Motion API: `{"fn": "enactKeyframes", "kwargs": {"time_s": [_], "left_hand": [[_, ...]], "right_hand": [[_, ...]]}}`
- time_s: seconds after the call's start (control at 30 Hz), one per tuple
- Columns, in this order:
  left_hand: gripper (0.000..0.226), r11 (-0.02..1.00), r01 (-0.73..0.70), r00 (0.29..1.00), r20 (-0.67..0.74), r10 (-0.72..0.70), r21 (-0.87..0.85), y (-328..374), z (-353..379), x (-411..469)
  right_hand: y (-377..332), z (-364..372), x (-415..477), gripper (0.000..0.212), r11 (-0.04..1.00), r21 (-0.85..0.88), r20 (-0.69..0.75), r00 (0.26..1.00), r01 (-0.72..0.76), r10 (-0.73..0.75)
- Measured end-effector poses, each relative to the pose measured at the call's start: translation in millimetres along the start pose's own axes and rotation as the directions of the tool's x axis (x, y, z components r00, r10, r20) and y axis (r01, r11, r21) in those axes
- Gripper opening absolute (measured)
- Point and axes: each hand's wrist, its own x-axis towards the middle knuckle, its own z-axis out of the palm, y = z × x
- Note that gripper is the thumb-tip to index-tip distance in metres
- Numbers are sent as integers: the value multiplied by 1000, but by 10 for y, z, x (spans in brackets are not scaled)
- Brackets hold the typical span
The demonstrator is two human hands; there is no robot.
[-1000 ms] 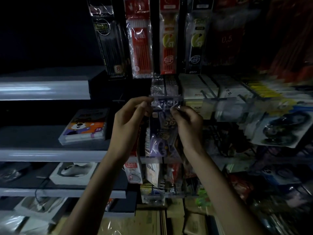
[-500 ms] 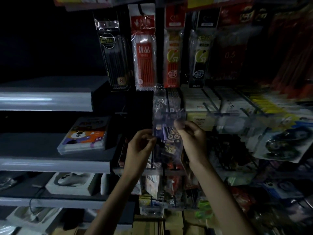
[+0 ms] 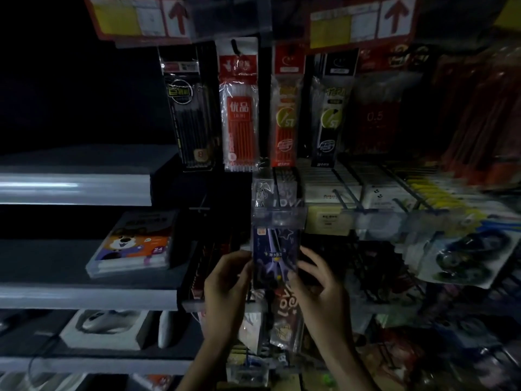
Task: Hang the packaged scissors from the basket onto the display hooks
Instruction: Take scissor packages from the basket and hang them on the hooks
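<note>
Shelves (image 3: pixel 84 297) on the left hold a boxed crayon set (image 3: pixel 132 246). At centre, the left hand (image 3: pixel 225 289) pinches the left edge of a purple scissors package (image 3: pixel 275 258), fingers curled; the right hand (image 3: pixel 318 286) grips its right edge. The package hangs upright below a clear price strip (image 3: pixel 277 217), among dim hanging stationery.

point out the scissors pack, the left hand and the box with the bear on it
scissors pack (image 3: pixel 275 258), head view, middle of the dark printed card
left hand (image 3: pixel 225 289), head view, back of hand
bear box (image 3: pixel 135 244), head view, printed lid
</note>
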Motion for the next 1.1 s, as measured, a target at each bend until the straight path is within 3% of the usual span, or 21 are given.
{"fn": "enactKeyframes", "kwargs": {"time_s": [0.2,0.5,0.7,1.1], "left_hand": [[29,1000,10,1000,8,-10,0,-95,27,-27],[35,993,-58,998,-14,59,103,-160,184,346],[39,992,-30,1000,6,30,124,-287,177,382],[49,985,-62,998,38,56,162,-264,100,266]], "right_hand": [[-2,52,73,51,997,-83,4,1000,-5,6],[-38,304,518,56,999,4,-80,996,-50,50],[4,392,525,60,997,-41,-65,996,-70,67],[35,222,470,52,997,-34,-49,996,-72,71]]}}
